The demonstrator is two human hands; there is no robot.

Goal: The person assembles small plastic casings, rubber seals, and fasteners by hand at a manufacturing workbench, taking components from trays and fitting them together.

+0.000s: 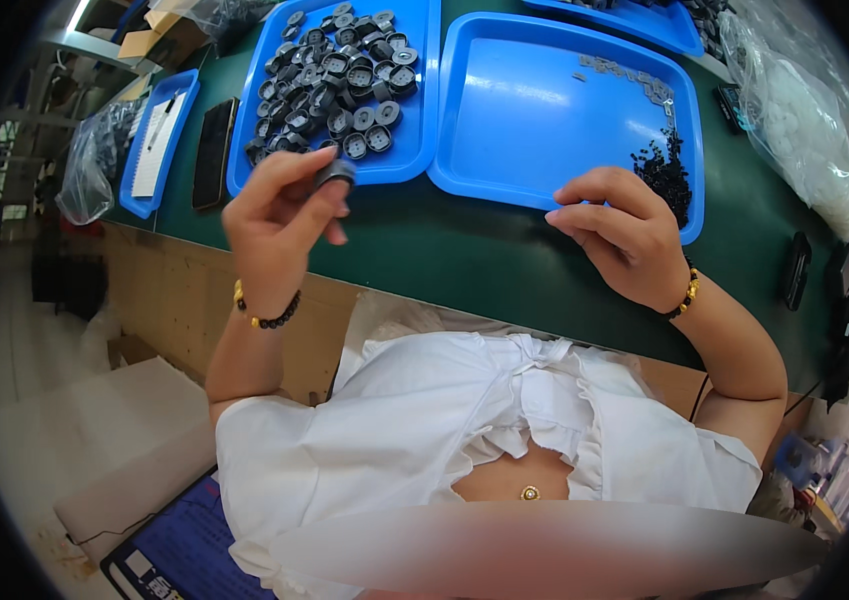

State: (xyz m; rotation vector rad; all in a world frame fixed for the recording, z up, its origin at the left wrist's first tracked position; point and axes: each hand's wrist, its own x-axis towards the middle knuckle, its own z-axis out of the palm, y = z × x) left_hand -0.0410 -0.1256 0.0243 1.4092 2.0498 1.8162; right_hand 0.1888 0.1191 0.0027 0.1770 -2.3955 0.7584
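My left hand (274,220) pinches a round dark grey plastic cap (335,174) between thumb and fingers, just over the near edge of the left blue tray (414,173). Many similar grey caps (339,75) lie heaped in that tray. My right hand (624,235) hovers at the near edge of the right blue tray (504,120), fingers curled and tips together; anything between them is too small to tell. Beside it, a pile of tiny black pieces (666,180) fills that tray's near right corner. Small pale clear pieces (629,75) lie along its far right side.
A dark phone (215,153) and a narrow blue tray with a notepad (154,150) and pen lie at the left on the green table (394,245). Clear plastic bags (804,130) stand at the right, near a small black object (797,270). Another blue tray (644,22) sits at the back.
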